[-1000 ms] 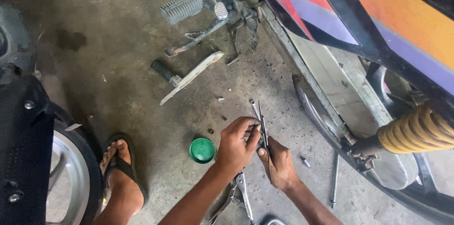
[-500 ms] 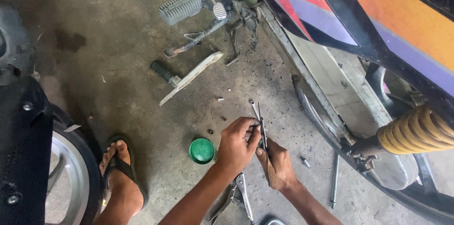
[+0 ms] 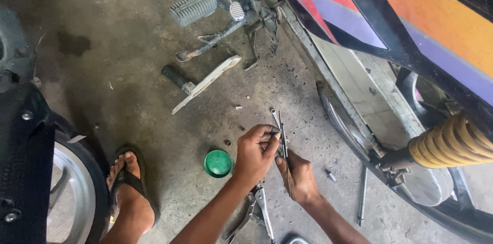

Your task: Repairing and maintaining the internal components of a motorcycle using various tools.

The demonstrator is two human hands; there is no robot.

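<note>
Both my hands meet low in the middle of the head view, over a grey concrete floor. My left hand (image 3: 255, 151) pinches the upper part of a thin metal wrench (image 3: 282, 136) with its fingertips. My right hand (image 3: 299, 176) grips the lower part of the same slim tool; whether it is one tool or two held together I cannot tell. The tool's small ring end (image 3: 274, 112) points away from me. A green round lid (image 3: 218, 163) lies on the floor just left of my left hand.
A motorcycle with a colourful panel (image 3: 370, 13), a yellow shock spring (image 3: 452, 141) and a rear wheel (image 3: 354, 136) stands on the right. Locking pliers (image 3: 255, 209) lie under my forearms. A metal rod (image 3: 362, 195), a footrest (image 3: 194, 7), a kickstand part (image 3: 205, 84) and a sandalled foot (image 3: 128, 182) are nearby.
Hardly anything differs; my hands stay together on the thin tool, with only a slight shift of the fingers.
</note>
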